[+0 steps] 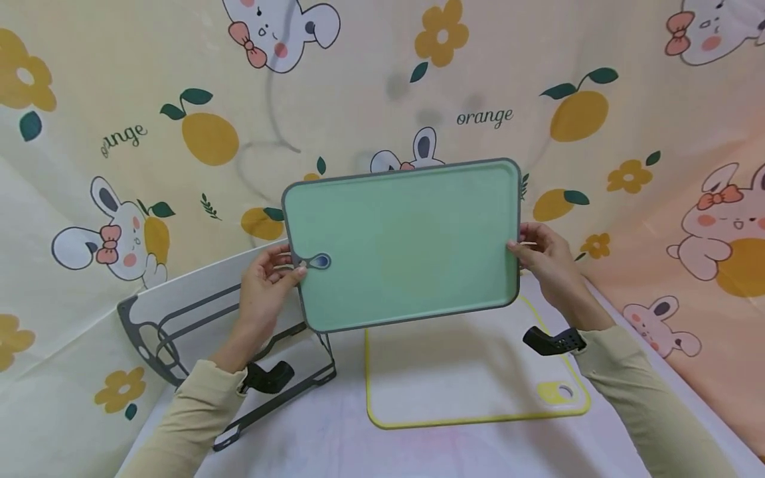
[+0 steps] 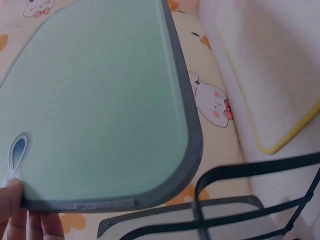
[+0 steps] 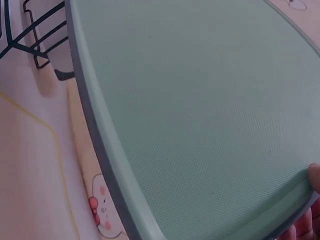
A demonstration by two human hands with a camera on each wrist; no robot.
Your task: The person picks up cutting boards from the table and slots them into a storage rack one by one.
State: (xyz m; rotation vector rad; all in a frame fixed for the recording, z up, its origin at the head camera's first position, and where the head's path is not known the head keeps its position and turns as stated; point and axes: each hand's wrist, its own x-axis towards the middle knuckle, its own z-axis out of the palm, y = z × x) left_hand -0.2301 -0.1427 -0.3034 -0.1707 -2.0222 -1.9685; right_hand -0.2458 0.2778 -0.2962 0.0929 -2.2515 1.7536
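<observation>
A green cutting board (image 1: 406,245) with a grey rim is held up in the air, its face toward me and slightly tilted. My left hand (image 1: 267,292) grips its left edge, thumb beside the teardrop-shaped hole (image 1: 321,261). At the opposite short edge my right hand (image 1: 546,265) pinches the rim, with the thumb on the face and the fingers behind. In the left wrist view the left thumb (image 2: 12,192) presses by the hole. The right thumb (image 3: 315,176) shows at the edge in the right wrist view.
A white cutting board with a yellow rim (image 1: 478,419) lies on the white table (image 1: 335,438), partly behind the green one. To the left stands a dark wire rack (image 1: 281,393) with a white panel (image 1: 197,282). A printed cloth (image 1: 358,99) with rabbits and oranges hangs behind.
</observation>
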